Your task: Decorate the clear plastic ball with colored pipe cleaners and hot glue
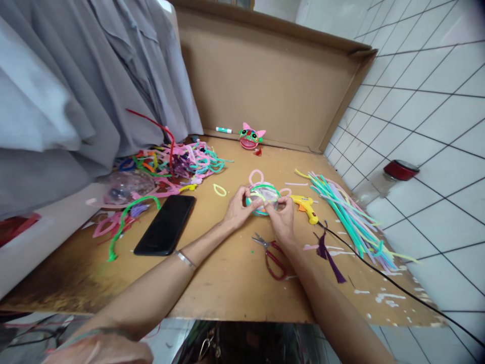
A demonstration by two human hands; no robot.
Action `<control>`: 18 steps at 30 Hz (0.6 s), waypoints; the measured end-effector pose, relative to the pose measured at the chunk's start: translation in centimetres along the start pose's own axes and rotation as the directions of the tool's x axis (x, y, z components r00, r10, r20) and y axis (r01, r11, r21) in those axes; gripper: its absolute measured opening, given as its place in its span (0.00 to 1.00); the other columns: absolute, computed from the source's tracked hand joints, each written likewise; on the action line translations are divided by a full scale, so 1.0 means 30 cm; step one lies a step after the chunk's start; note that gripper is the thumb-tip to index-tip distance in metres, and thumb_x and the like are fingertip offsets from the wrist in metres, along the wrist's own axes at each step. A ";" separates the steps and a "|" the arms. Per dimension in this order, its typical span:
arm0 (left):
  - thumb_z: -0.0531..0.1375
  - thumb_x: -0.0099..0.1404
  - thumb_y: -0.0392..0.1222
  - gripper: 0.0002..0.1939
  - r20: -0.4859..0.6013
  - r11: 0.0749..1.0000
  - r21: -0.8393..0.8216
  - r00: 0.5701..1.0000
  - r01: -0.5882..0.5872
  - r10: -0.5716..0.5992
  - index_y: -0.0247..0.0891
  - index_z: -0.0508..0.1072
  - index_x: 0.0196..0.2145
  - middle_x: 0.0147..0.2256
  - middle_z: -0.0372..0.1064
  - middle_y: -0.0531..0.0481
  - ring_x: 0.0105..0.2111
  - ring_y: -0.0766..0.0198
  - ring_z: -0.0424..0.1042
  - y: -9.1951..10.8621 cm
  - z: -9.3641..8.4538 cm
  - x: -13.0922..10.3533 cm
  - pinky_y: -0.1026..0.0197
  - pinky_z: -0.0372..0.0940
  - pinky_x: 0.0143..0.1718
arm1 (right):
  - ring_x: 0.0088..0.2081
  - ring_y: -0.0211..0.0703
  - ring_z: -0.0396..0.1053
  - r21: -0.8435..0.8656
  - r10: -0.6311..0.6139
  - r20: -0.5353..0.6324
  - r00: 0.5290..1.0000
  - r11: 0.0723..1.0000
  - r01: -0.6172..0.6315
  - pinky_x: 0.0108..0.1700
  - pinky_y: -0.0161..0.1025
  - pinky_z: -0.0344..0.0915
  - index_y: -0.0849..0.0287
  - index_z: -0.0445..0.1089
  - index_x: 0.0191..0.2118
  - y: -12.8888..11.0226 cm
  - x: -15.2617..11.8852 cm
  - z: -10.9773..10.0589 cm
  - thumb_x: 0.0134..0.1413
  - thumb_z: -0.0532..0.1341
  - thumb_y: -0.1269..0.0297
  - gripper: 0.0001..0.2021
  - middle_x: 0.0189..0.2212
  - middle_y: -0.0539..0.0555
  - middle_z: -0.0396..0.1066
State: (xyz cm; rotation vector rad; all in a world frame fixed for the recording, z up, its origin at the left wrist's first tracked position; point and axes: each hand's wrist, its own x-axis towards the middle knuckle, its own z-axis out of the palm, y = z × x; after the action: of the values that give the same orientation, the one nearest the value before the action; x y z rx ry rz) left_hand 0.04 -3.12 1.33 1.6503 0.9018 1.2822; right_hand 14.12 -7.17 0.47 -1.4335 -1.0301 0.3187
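My left hand [238,208] and my right hand [282,218] meet over a round clear piece edged with green pipe cleaner [270,186], near the middle of the table. Both hands are closed, their fingertips pinching a pale yellow pipe cleaner [259,196] across its front. A pink pipe cleaner loop [256,177] sticks up behind the piece, and a smaller pink loop [285,192] shows at its right. The fingers hide part of the rim. Just right of my right hand lies a yellow glue gun [307,208]. Red-handled scissors [273,258] rest below my hands.
Left stands a tangled heap of pipe cleaners [189,159], with a black phone [165,225] nearer. A pipe cleaner bundle [343,215], purple tassel [329,255] and black cord [373,268] lie right. A finished-looking animal face [250,136] and marker [224,130] stand by the cardboard [261,86].
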 end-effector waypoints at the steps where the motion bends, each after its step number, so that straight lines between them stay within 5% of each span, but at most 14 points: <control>1: 0.63 0.56 0.57 0.22 -0.014 1.000 0.004 1.000 0.004 -0.004 0.42 0.56 0.31 0.34 0.65 0.55 0.28 0.68 0.55 0.001 0.003 0.001 0.63 0.54 0.30 | 0.38 0.44 0.60 -0.004 0.025 -0.010 1.000 1.000 -0.025 0.44 0.43 0.60 0.54 0.59 0.34 -0.010 -0.004 0.000 0.38 0.65 0.51 0.20 0.34 0.49 0.60; 8: 0.65 0.53 0.54 0.22 -0.072 0.997 0.027 0.995 0.075 -0.072 0.42 0.55 0.29 0.23 0.52 0.61 0.24 0.68 0.50 0.016 0.018 0.003 0.64 0.49 0.27 | 0.40 0.45 0.59 0.013 0.053 -0.017 0.998 0.999 -0.053 0.45 0.43 0.60 0.53 0.58 0.33 -0.052 -0.015 -0.001 0.36 0.66 0.50 0.21 0.35 0.49 0.59; 18: 0.64 0.53 0.53 0.21 -0.099 0.998 -0.045 0.994 0.033 -0.038 0.42 0.55 0.28 0.28 0.58 0.58 0.27 0.68 0.52 0.002 0.031 0.011 0.63 0.52 0.30 | 0.41 0.45 0.60 0.066 0.114 0.041 0.993 0.991 -0.116 0.46 0.42 0.61 0.53 0.58 0.35 -0.044 -0.014 -0.009 0.37 0.67 0.49 0.22 0.37 0.49 0.58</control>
State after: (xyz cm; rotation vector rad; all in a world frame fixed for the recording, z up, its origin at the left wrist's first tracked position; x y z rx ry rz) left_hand 1.03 -3.01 1.39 1.5412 0.9525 1.3610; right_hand 13.56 -7.89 1.55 -1.4322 -0.9591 0.4620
